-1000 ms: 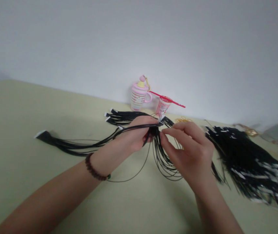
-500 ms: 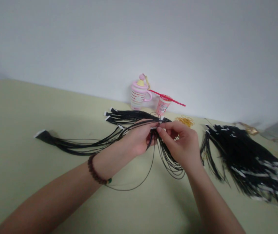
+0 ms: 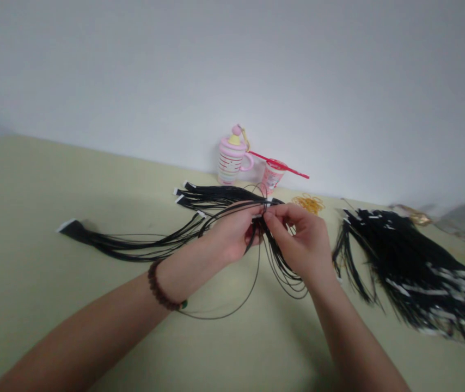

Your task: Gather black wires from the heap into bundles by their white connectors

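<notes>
My left hand (image 3: 236, 231), with a beaded bracelet at the wrist, is closed on a bundle of thin black cables (image 3: 283, 258) near the middle of the view. Its fingertips are mostly hidden behind the cables. My right hand (image 3: 304, 234) pinches the same bundle from the right, beside a small white connector (image 3: 257, 216). Cable loops hang below the hands, and one wide loop reaches toward the bracelet. To the left, a black cable end with a white connector (image 3: 68, 225) lies on the table. Another group of black cables (image 3: 220, 193) lies just behind my left hand.
A pink striped mug (image 3: 230, 162) and a small pink cup (image 3: 272, 177) with a red stick (image 3: 293, 171) across it stand by the wall. Yellow bands (image 3: 309, 203) lie behind my right hand. A large pile of black cables (image 3: 408, 256) covers the right side.
Both hands keep their hold on the cables. My right hand has shifted very slightly left, and the loops below have moved a little with it.
</notes>
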`<act>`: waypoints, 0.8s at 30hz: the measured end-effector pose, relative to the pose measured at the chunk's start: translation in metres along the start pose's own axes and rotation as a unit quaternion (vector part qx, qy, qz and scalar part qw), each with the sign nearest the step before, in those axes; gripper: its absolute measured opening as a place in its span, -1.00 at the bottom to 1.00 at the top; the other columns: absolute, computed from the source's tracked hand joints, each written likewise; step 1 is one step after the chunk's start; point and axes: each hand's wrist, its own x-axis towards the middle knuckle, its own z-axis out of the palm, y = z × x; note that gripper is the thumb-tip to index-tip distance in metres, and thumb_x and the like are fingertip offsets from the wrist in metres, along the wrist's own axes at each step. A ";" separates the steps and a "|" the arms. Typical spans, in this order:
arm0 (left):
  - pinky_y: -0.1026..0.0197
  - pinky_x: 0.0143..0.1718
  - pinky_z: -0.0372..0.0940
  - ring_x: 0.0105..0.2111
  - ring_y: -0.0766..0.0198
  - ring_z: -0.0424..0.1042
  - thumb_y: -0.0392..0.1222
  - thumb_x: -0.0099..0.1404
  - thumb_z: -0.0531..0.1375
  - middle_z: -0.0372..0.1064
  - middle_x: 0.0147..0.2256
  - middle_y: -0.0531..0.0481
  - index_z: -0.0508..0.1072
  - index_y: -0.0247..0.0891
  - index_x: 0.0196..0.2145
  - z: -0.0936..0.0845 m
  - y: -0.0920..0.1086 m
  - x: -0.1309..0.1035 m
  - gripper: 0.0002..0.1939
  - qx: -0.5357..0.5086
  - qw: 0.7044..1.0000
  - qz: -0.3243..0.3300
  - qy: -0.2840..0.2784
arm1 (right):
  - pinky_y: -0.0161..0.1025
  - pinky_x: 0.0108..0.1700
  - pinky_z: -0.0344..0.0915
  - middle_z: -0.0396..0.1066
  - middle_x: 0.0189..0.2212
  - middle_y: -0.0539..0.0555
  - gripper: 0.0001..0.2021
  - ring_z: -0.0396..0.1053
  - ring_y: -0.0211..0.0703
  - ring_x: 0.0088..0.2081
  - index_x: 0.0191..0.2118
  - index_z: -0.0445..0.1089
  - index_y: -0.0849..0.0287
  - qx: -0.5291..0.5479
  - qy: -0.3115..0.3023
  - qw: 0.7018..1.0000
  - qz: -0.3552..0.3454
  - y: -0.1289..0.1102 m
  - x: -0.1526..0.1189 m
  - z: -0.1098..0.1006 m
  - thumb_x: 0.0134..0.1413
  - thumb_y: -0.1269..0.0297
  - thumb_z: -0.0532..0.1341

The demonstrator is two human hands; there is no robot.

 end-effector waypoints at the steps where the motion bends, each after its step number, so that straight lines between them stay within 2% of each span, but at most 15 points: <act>1: 0.40 -0.67 0.04 -0.72 0.51 0.08 -0.38 0.09 0.08 0.10 -0.68 0.15 0.27 -0.31 -0.60 0.000 0.000 0.000 -0.86 0.003 1.000 -0.005 -0.004 | -0.38 -0.46 0.16 0.32 -0.59 -0.03 -0.88 0.21 -0.34 -0.53 -0.49 0.39 0.22 -0.002 0.000 1.000 0.007 0.000 0.000 0.000 -0.02 0.36 0.14; 5: 0.41 -0.69 0.01 -0.70 0.48 0.15 -0.39 0.05 0.09 0.15 -0.67 0.12 0.31 -0.32 -0.59 -0.001 -0.001 -0.001 -0.89 0.016 1.000 -0.019 -0.002 | -0.36 -0.47 0.13 0.24 -0.63 -0.08 -0.93 0.16 -0.34 -0.56 -0.52 0.36 0.20 -0.033 0.030 0.999 0.007 -0.001 -0.001 0.003 -0.11 0.37 0.16; 8: 0.41 -0.69 0.02 -0.69 0.47 0.19 -0.41 0.00 0.12 0.22 -0.66 0.10 0.33 -0.32 -0.59 -0.003 -0.003 0.000 -0.92 0.010 1.000 0.005 -0.015 | -0.34 -0.46 0.12 0.20 -0.65 -0.10 -0.98 0.14 -0.34 -0.57 -0.54 0.32 0.20 -0.021 0.038 0.999 -0.002 -0.002 -0.001 0.003 -0.22 0.43 0.16; 11: 0.41 -0.69 0.05 -0.70 0.46 0.20 -0.41 -0.01 0.12 0.24 -0.66 0.08 0.32 -0.33 -0.62 -0.004 -0.003 0.003 -0.91 0.006 0.998 0.033 -0.044 | -0.33 -0.43 0.13 0.20 -0.62 -0.09 -0.94 0.14 -0.32 -0.53 -0.55 0.27 0.19 0.058 -0.013 0.998 -0.009 -0.003 -0.001 -0.001 -0.26 0.48 0.13; 16: 0.42 -0.69 0.14 -0.71 0.46 0.22 -0.45 0.03 0.10 0.24 -0.68 0.08 0.32 -0.33 -0.58 -0.009 0.000 0.018 -0.89 -0.006 0.999 0.022 0.022 | -0.28 -0.33 0.15 0.22 -0.50 -0.03 -0.95 0.19 -0.25 -0.40 -0.51 0.18 0.16 0.225 -0.112 0.967 0.039 -0.007 0.000 -0.017 -0.17 0.44 0.04; 18: 0.44 -0.69 0.15 -0.70 0.47 0.24 -0.48 0.02 0.11 0.28 -0.65 0.06 0.32 -0.34 -0.56 -0.014 0.002 0.027 -0.88 -0.018 0.999 0.021 0.029 | -0.25 -0.31 0.17 0.26 -0.50 0.00 -0.92 0.22 -0.22 -0.38 -0.49 0.19 0.15 0.262 -0.125 0.955 0.058 -0.010 -0.001 -0.029 -0.16 0.44 0.01; 20: 0.46 -0.71 0.13 -0.72 0.48 0.23 -0.52 0.01 0.11 0.28 -0.64 0.07 0.34 -0.34 -0.51 -0.021 0.005 0.034 -0.86 -0.028 0.998 0.022 0.049 | -0.23 -0.33 0.18 0.26 -0.53 0.02 -0.89 0.23 -0.21 -0.41 -0.48 0.23 0.14 0.243 -0.079 0.965 0.057 -0.011 -0.002 -0.043 -0.09 0.44 -0.01; 22: 0.48 -0.75 0.11 -0.75 0.50 0.19 -0.54 0.00 0.11 0.26 -0.66 0.09 0.35 -0.34 -0.47 -0.027 0.009 0.039 -0.83 -0.029 0.997 0.016 0.069 | -0.24 -0.37 0.17 0.23 -0.52 0.03 -0.84 0.22 -0.22 -0.42 -0.47 0.27 0.13 0.182 0.024 0.982 0.036 -0.010 -0.003 -0.057 0.04 0.41 0.00; 24: 0.48 -0.77 0.10 -0.77 0.51 0.16 -0.54 -0.01 0.11 0.23 -0.68 0.10 0.35 -0.35 -0.46 -0.029 0.012 0.040 -0.83 -0.027 0.997 0.009 0.075 | -0.25 -0.42 0.15 0.21 -0.50 0.05 -0.79 0.23 -0.22 -0.42 -0.49 0.28 0.13 0.138 0.126 0.982 -0.004 -0.006 -0.004 -0.070 0.13 0.34 0.01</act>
